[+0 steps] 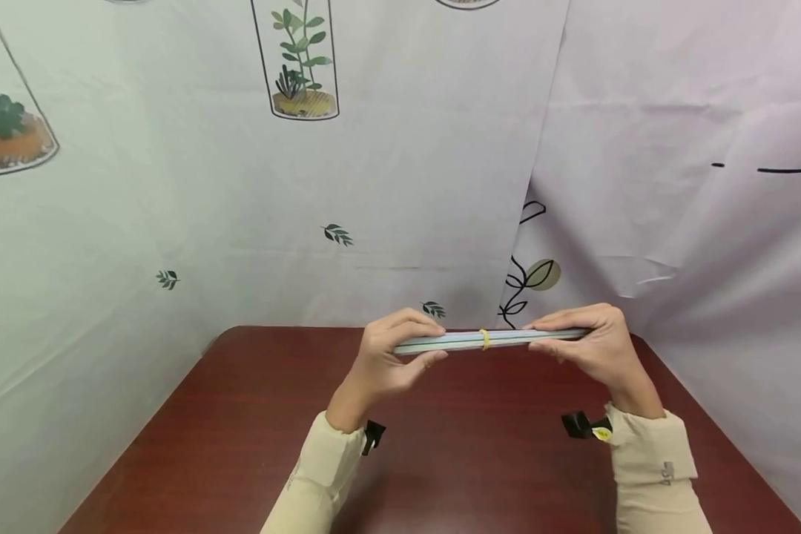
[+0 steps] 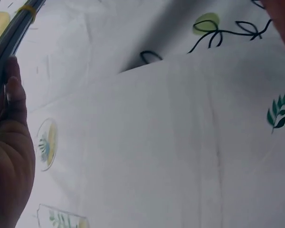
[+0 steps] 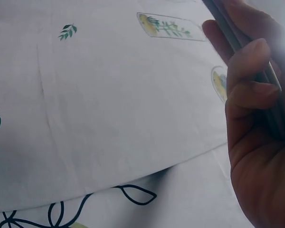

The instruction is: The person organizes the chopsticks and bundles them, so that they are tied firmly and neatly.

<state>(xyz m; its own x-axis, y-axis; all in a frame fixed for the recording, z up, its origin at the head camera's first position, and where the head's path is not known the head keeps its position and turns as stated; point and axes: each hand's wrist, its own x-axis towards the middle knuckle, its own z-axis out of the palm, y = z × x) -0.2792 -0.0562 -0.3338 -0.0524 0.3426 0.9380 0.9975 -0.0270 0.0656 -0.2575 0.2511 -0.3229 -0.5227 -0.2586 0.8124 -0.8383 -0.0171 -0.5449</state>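
Note:
A long, thin, flat bundle [image 1: 457, 341] in pale blue and white, with a dark line along its edge, is held level above the table. Around its middle runs a yellow band [image 1: 485, 339], also visible at the top of the left wrist view. My left hand [image 1: 389, 356] grips the left end, fingers over the top and thumb below. At the opposite end my right hand [image 1: 597, 343] pinches the bundle the same way. The right wrist view shows curled fingers [image 3: 249, 59] against the bundle's dark side; what it is made of I cannot tell.
A dark red-brown table [image 1: 480, 445] lies beneath both hands. Behind and at the sides hangs a white cloth [image 1: 400, 185] printed with plants and leaves. Small black devices [image 1: 577, 425] are strapped at both wrists, beside pale cream sleeves [image 1: 650, 452].

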